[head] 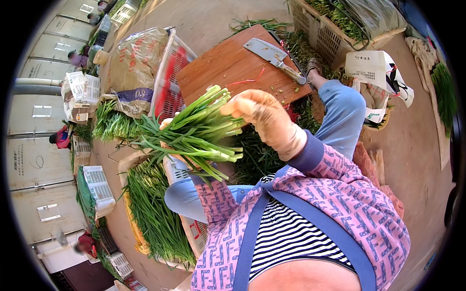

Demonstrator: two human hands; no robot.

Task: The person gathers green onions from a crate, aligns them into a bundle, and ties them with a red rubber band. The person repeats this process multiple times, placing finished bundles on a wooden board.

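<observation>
My left hand (171,147), gloved and mostly hidden behind leaves, is closed around a loose bunch of green garlic chives or similar leafy stalks (204,127). The pale cut ends of the bunch point right, towards my right hand (262,114). That hand wears a tan, stained rubber glove and is bent at the fingers by the upper stalk ends; whether it pinches any stalk cannot be told. Beyond both hands lies a reddish wooden board (218,69) with a cleaver (271,56), its handle towards the right. Red string (251,80) and small green scraps lie on the board.
A crate of long green stalks (156,214) stands at lower left. Another crate (164,83) and a printed sack (136,62) are at upper left. A large crate (320,34) and white bags (371,72) stand right. Several people work far left.
</observation>
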